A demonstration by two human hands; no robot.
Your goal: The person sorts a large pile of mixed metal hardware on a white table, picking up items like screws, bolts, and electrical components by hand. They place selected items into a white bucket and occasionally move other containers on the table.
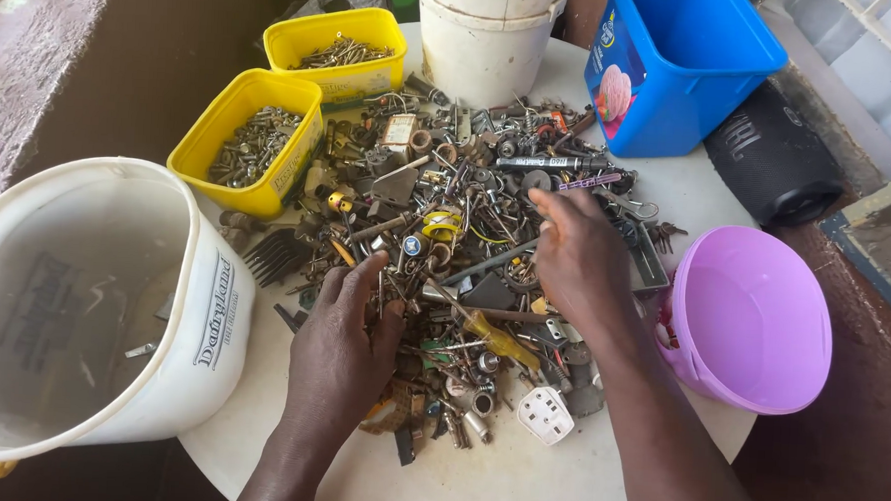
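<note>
Heap: we log mixed scrap hardware (465,251) piled mid-bench (516,474), spread flat for picking over.
Left hand (346,351): palm down, fingers pinched on a thin nail-like piece, we think; the clutter hides the grip.
Right hand (575,256): flat on the heap, fingers loose, holding nothing.
Containers: yellow tubs (255,142) of screws, white bucket (83,305), purple bowl (753,314) ringed close for reach.
</note>
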